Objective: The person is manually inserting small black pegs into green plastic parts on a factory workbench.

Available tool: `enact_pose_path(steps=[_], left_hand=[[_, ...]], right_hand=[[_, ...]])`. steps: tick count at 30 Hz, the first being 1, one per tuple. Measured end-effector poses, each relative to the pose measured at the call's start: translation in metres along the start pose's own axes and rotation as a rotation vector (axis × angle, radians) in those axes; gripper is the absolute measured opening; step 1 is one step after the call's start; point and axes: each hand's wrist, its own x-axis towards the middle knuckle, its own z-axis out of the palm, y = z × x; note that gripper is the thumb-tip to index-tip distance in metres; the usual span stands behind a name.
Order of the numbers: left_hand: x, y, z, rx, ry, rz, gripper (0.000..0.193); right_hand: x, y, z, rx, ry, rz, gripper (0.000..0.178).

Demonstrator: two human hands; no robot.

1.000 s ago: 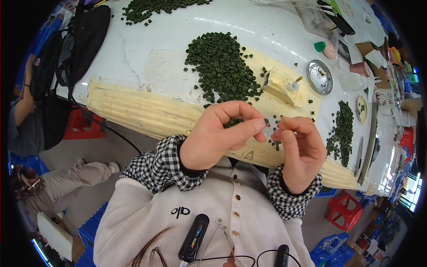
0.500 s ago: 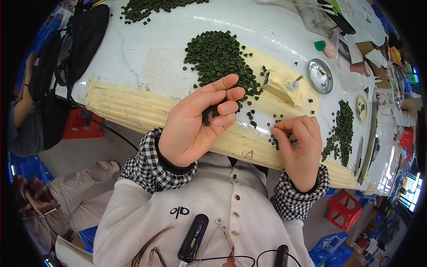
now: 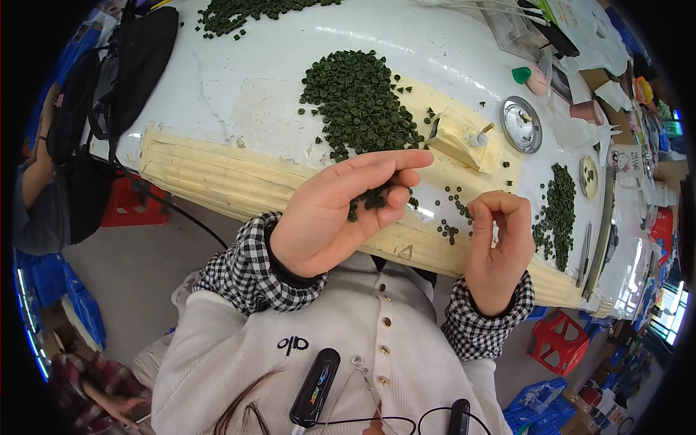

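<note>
Cupping small dark green parts (image 3: pixel 374 198), left hand (image 3: pixel 322 210) sits half-curled above the near table edge; parts lie inside the palm, under the bent fingers, index finger stretched out toward the right. Exact number in the palm: partly hidden, not countable. Right hand (image 3: pixel 502 250) has thumb and index tips brought together or nearly so; whether a part is pinched there cannot be told.

Loose parts (image 3: pixel 449 230) lie between the two hands, just left of the right fingertips, well over ten, some overlapping. Main heap (image 3: pixel 359 105) lies beyond the left hand, near its fingers, apart from the right one.

Counts: hands in use, two. Big piles of green parts, three: main heap, far pile (image 3: pixel 254 9) at the upper table edge, right pile (image 3: pixel 560 214) beyond the right hand; pieces per pile too many to count. Yellowish block (image 3: pixel 464 141) with upright pegs, one, just right of the main heap. Round metal dish (image 3: pixel 520 125), one, beside the block. Small yellowish dish (image 3: pixel 589 177), one, near the right pile, green bits inside. Red stools, two: right stool (image 3: pixel 560 342) and left stool (image 3: pixel 130 201), both below the white table (image 3: pixel 275 54).
</note>
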Motion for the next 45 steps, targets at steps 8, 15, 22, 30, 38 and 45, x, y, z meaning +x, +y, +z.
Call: enact_pose_path(steps=[8, 15, 22, 30, 38, 45], left_hand=[[0.0, -0.003, -0.001, 0.071, -0.029, -0.067, 0.033], [0.005, -0.011, -0.011, 0.077, -0.15, -0.063, 0.029], [0.004, -0.011, -0.009, 0.089, -0.197, -0.026, 0.026], [0.005, -0.014, -0.012, 0.078, -0.221, -0.045, 0.014], [0.005, -0.016, -0.014, 0.108, -0.206, -0.029, 0.017], [0.003, -0.014, -0.01, 0.08, -0.198, -0.017, 0.02]], right_hand=[[0.0, -0.007, 0.003, 0.061, 0.044, -0.074, 0.017], [-0.001, -0.013, 0.002, 0.261, 0.012, 0.032, 0.018], [-0.005, -0.004, -0.001, 0.536, -0.054, 0.164, 0.016], [-0.006, -0.012, -0.001, 0.637, -0.074, 0.313, 0.014], [-0.006, -0.015, 0.002, 0.655, -0.127, 0.256, 0.015], [-0.007, -0.015, 0.006, 0.669, -0.124, 0.231, 0.016]])
